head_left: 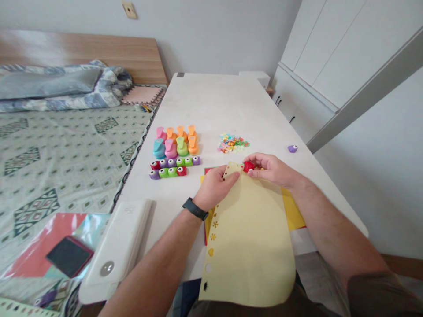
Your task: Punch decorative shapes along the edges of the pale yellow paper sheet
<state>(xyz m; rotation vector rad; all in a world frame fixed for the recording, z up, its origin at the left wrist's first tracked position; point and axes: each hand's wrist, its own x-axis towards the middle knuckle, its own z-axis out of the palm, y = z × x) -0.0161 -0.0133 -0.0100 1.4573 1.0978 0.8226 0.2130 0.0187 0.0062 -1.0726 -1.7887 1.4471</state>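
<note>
A pale yellow sheet of paper (253,237) hangs over the table's near edge, with shapes such as a heart, flowers and a crown cut along its left side. My left hand (218,185) pinches its far left corner, thumb on top. At the far edge my right hand (272,169) grips a small red craft punch (248,167), which sits against the paper. Bright yellow sheets (293,211) lie beneath. Just beyond my hands is a heap of tiny coloured paper cut-outs (233,143).
Larger punches (171,149) and small punches (172,171) stand in rows at left. A purple punch (292,149) sits far right. A white laminator-like device (120,242) lies along the left edge, near a dark phone-like object (69,256) on the bed.
</note>
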